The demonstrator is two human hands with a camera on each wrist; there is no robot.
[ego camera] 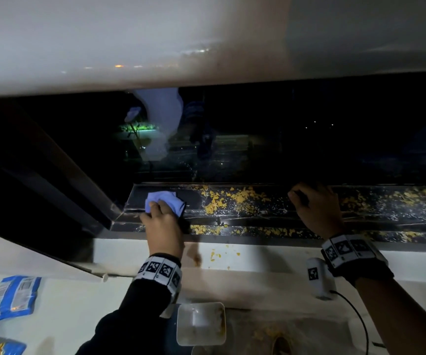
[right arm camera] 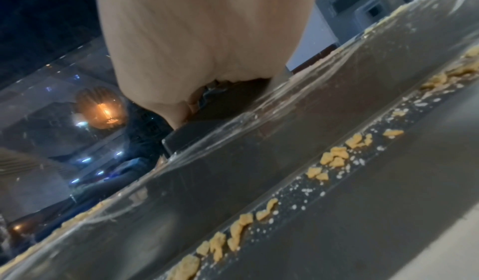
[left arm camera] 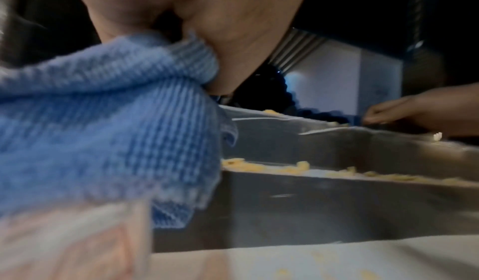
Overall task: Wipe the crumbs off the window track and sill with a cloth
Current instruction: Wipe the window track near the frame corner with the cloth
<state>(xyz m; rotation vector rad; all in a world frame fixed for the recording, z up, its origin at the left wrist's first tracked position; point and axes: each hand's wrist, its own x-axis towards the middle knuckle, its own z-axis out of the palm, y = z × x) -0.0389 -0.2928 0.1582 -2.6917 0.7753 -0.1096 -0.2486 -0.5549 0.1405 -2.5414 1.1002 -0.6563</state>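
Note:
My left hand (ego camera: 161, 222) grips a bunched blue cloth (ego camera: 165, 202) and presses it onto the left end of the dark window track (ego camera: 265, 213). In the left wrist view the cloth (left arm camera: 103, 132) hangs from under my palm (left arm camera: 228, 38) over the track's rail. Yellow crumbs (ego camera: 232, 198) cover the track to the right of the cloth; more lie along the front rail (ego camera: 206, 229) and on the white sill (ego camera: 217, 254). My right hand (ego camera: 310, 203) rests fingertips-down on the far part of the track by the glass, holding nothing. The right wrist view shows that hand (right arm camera: 197, 44) above a crumb line (right arm camera: 334, 158).
An open window sash (ego camera: 53, 160) slants across the left. Blue snack packets (ego camera: 9, 295) lie at lower left on the white counter. A pale tray (ego camera: 181, 329) with crumbs sits below my left arm. A small white device (ego camera: 318, 278) with a cable is near my right wrist.

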